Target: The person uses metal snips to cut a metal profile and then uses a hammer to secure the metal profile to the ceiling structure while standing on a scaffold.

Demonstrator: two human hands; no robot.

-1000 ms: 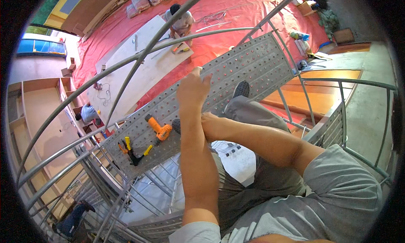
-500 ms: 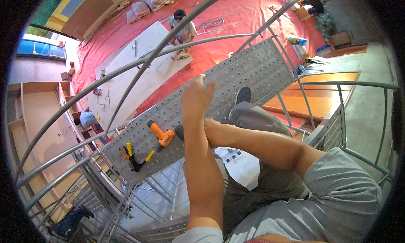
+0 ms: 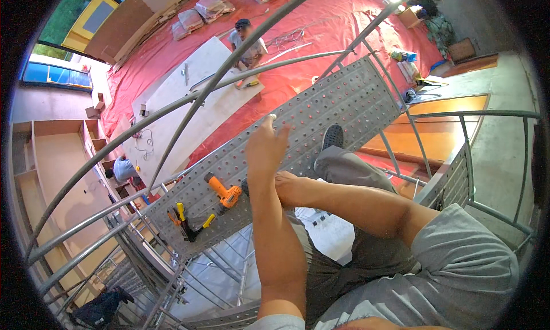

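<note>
My left hand (image 3: 267, 149) is raised over the perforated metal platform (image 3: 309, 109), thumb stretched away from the fingers. A small pale spot shows at its fingertip; I cannot make out what that is. Low behind the left forearm is my right hand (image 3: 290, 189), its fingers hidden there. To the left of both hands, an orange cordless drill (image 3: 225, 193) lies on the platform, close to one of my shoes. Further left lies a black hand tool with yellow grips (image 3: 191, 231), beside a small orange-handled tool (image 3: 173, 217). My other dark shoe (image 3: 333, 137) rests on the platform to the right.
Curved scaffold rails (image 3: 195, 105) run around the platform. Below, a person (image 3: 250, 46) sits by a large pale board (image 3: 172, 109) on red sheeting (image 3: 312, 26). Another person (image 3: 124, 170) bends near wooden shelving (image 3: 54, 175). Orange panels (image 3: 438, 129) lie at right.
The whole view has shifted slightly, so the platform and tools sit a little lower and further right. Both hands keep nearly the same pose, and the tools lie where they were.
</note>
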